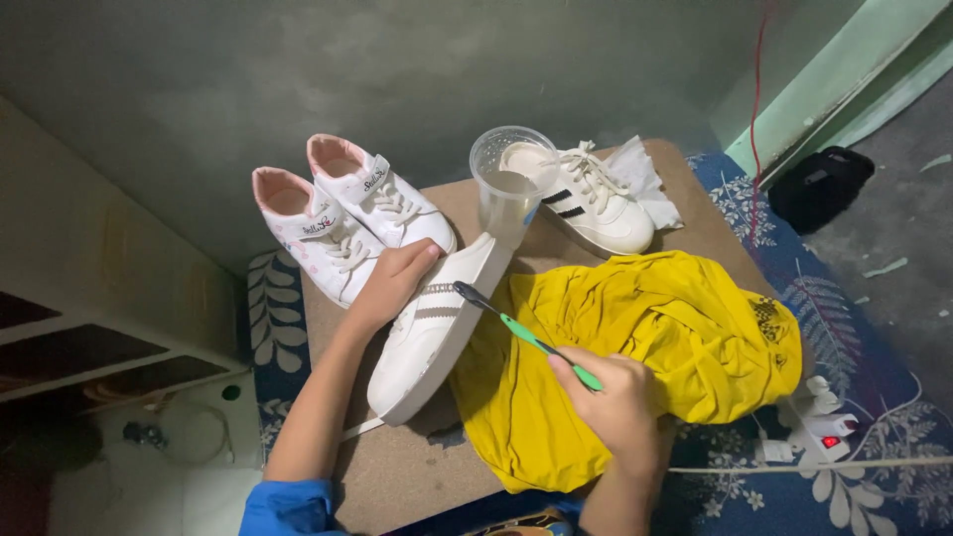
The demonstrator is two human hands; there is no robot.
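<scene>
Left hand (392, 283) grip closed around the upper of a white sneaker (432, 333), tilted on its side on the table (397, 467). Right hand (615, 397) grip holds a green toothbrush (526, 335), bristles touching the sneaker's side. Yellow cloth (645, 337) lies under the right grip; plastic cup (511, 184) beyond the sneaker's toe.

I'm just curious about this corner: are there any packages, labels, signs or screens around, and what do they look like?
No packages, signs or screens.
Strap labels: on the two white-and-pink sneakers at the board's back left, small white straps with dark script.
Print: on the yellow cloth, right side, a small dark patch.
Power strip: lower right on the blue floral mat, white with a red switch.
</scene>
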